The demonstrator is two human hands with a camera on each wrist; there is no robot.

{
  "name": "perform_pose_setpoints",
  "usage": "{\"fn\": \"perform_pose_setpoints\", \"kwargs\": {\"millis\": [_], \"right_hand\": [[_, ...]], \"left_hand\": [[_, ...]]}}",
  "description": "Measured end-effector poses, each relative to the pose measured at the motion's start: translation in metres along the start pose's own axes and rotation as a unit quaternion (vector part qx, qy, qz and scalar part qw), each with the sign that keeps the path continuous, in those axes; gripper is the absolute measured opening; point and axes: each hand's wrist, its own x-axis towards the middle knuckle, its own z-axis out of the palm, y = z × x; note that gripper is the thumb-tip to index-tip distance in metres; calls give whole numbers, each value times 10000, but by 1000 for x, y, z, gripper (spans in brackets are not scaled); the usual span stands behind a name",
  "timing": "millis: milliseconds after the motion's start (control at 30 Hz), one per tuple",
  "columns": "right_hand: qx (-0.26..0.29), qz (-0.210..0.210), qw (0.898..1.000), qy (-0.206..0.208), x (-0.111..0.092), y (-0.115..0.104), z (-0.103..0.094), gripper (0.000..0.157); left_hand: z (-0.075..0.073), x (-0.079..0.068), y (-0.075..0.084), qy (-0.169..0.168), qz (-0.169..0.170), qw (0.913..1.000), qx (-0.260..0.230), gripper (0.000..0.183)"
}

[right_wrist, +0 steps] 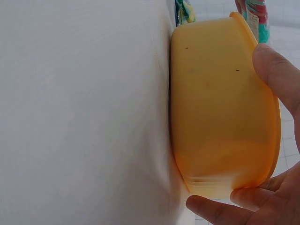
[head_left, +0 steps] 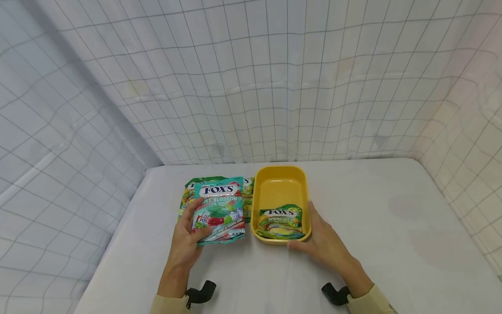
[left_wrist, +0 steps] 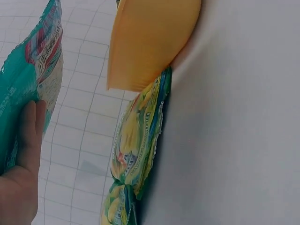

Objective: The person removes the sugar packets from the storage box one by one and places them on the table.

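Observation:
My left hand grips a teal candy bag marked FOX'S, thumb on its front. In the left wrist view that bag is raised off the table. A yellow tub stands on the table, and a green and yellow candy bag lies in its near end. My right hand holds the tub at its near right corner, thumb on the near side and fingers along the right side. More green and yellow candy bags lie left of the tub, partly hidden behind the teal bag.
A white cloth covers the table. White sheeting with a grid netting rises behind it and at both sides. A black curved piece is fixed at each wrist, the left piece and the right piece.

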Motion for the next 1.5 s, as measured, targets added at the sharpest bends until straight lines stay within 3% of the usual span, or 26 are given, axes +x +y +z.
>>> {"fn": "perform_pose_setpoints", "kwargs": {"millis": [367, 800, 1500], "right_hand": [[39, 9, 10000, -82, 0, -1, -1, 133], [-29, -10, 10000, -34, 1, 0, -1, 132], [-70, -4, 10000, -50, 0, -2, -1, 133]], "left_hand": [[-14, -18, -16, 84, -540, 9984, 134, 84], [-8, -30, -37, 603, -1266, 9899, 223, 86], [-6, -29, -58, 670, -1453, 9857, 533, 88]]}}
